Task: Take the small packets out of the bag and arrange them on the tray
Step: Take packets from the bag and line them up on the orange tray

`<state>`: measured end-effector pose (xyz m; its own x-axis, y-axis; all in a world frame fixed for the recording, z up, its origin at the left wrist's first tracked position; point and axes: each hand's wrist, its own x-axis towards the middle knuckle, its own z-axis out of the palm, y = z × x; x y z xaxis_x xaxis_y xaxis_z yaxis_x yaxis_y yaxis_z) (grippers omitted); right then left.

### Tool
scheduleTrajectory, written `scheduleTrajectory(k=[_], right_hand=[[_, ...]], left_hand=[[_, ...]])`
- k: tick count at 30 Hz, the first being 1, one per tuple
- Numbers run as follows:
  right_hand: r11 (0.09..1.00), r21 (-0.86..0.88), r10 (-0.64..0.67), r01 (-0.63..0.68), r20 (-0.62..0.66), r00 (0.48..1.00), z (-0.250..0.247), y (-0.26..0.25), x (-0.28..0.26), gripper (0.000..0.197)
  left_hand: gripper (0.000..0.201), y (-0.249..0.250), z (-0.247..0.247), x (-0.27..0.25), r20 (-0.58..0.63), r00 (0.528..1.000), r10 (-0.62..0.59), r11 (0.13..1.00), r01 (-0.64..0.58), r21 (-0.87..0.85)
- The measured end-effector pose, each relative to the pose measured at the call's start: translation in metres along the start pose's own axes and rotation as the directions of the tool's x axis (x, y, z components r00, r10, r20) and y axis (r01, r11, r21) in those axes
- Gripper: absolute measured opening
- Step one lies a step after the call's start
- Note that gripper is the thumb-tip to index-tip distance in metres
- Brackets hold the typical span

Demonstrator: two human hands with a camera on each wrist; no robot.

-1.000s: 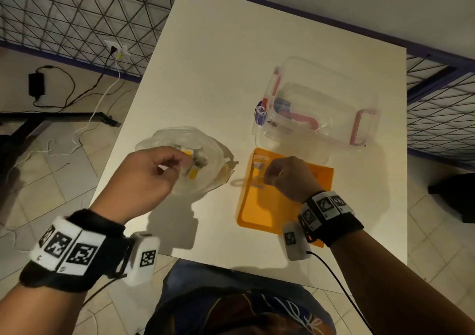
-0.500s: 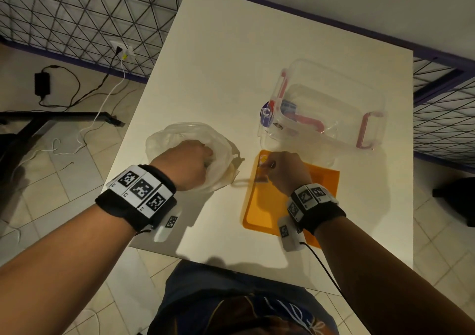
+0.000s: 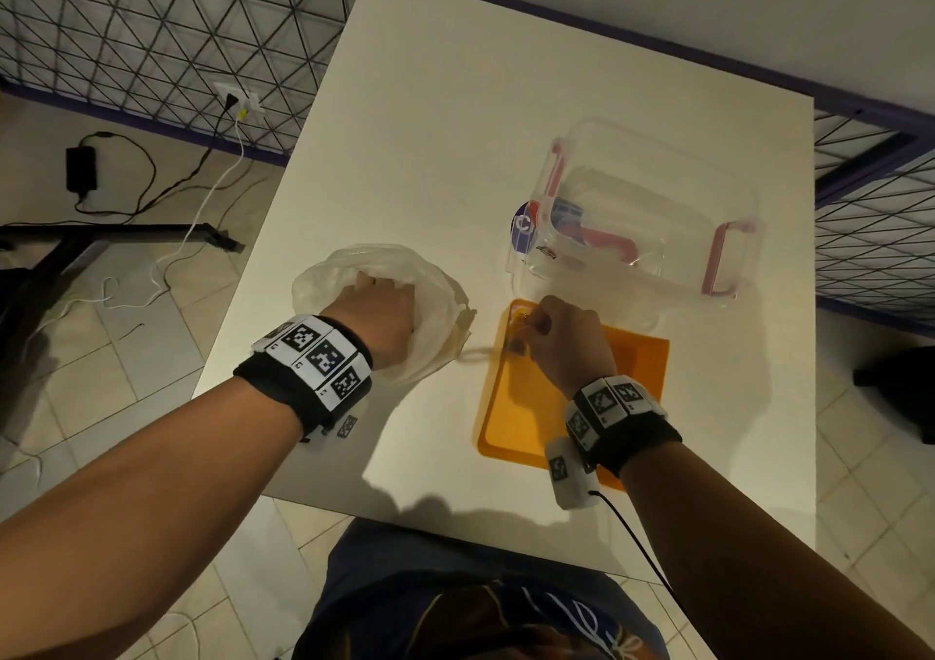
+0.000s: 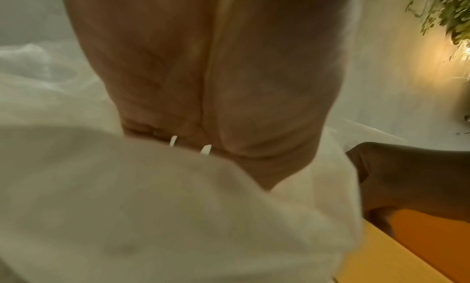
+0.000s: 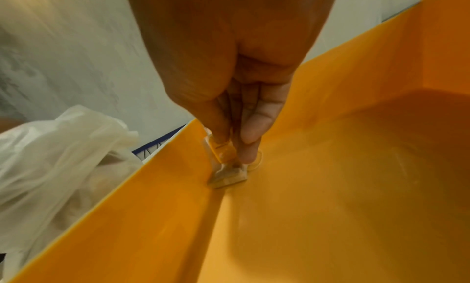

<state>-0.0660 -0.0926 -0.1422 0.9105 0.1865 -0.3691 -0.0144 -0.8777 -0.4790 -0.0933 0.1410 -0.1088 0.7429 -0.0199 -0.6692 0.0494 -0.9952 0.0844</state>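
A translucent white plastic bag (image 3: 349, 264) lies left of the orange tray (image 3: 637, 361) on the white table. My left hand (image 3: 387, 300) reaches down into the bag's mouth. Its fingers are hidden by the plastic, and the left wrist view shows only the palm (image 4: 203, 82) above the bag (image 4: 152, 207). My right hand (image 3: 523, 338) is at the tray's far left corner. There thumb and fingers pinch a small clear packet (image 5: 225, 168) with a yellow part, its lower end touching the tray (image 5: 343, 186) floor beside the rim.
A clear plastic container (image 3: 652, 214) with pink clasps stands just behind the tray, a round blue label at its left end. The table's left edge (image 3: 263, 234) runs close to the bag. Cables and a wire fence lie on the floor side, left.
My left hand has gone from the bag's mouth down into the bag. My right hand has carried the packet a little farther to the tray's far left corner and lowered it.
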Motion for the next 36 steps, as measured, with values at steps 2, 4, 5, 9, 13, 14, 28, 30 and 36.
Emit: scheduleTrajectory(k=[2, 4, 5, 9, 13, 14, 28, 30, 36], right_hand=[[1.0, -0.017, 0.018, -0.018, 0.0, 1.0, -0.002, -0.004, -0.004, 0.016], [0.999, -0.049, 0.001, -0.003, -0.04, 0.999, -0.006, -0.008, -0.008, 0.023], [0.998, -0.06, -0.025, 0.021, -0.07, 0.997, -0.008, -0.012, -0.011, 0.023], [0.991, -0.024, -0.131, 0.13, -0.081, 0.988, -0.009, -0.034, -0.02, 0.025], [0.977, -0.022, -0.212, 0.212, -0.024, 0.977, -0.001, -0.051, -0.025, 0.027], [0.974, -0.02, -0.228, 0.227, -0.02, 0.974, 0.001, -0.053, -0.027, 0.027], [0.949, 0.012, -0.315, 0.315, 0.024, 0.949, 0.019, -0.066, -0.036, 0.027], [0.947, 0.016, -0.322, 0.322, 0.026, 0.946, 0.019, -0.068, -0.037, 0.027], [0.943, 0.061, -0.33, 0.327, 0.055, 0.942, 0.022, -0.067, -0.036, 0.031]], left_hand=[[0.057, 0.002, -0.002, 0.001, 0.007, 1.0, -0.025, 0.999, 0.025, 0.03], [0.053, 0.001, -0.002, 0.004, 0.008, 0.999, -0.036, 0.999, 0.036, 0.033], [0.051, 0.001, -0.002, 0.005, 0.009, 0.999, -0.034, 0.999, 0.033, 0.026], [0.051, 0.003, 0.0, 0.006, 0.02, 0.999, -0.04, 0.998, 0.039, 0.045], [0.045, -0.001, 0.004, 0.006, 0.041, 0.997, -0.068, 0.996, 0.065, 0.067], [0.032, -0.002, 0.004, 0.005, 0.044, 0.998, -0.054, 0.997, 0.052, 0.052], [0.019, -0.014, 0.029, -0.02, -0.183, 0.983, 0.002, 0.959, -0.053, -0.278], [0.025, -0.014, 0.03, -0.021, -0.194, 0.981, -0.007, 0.943, -0.058, -0.327], [0.02, -0.021, 0.033, -0.02, -0.198, 0.979, -0.04, 0.92, -0.041, -0.39]])
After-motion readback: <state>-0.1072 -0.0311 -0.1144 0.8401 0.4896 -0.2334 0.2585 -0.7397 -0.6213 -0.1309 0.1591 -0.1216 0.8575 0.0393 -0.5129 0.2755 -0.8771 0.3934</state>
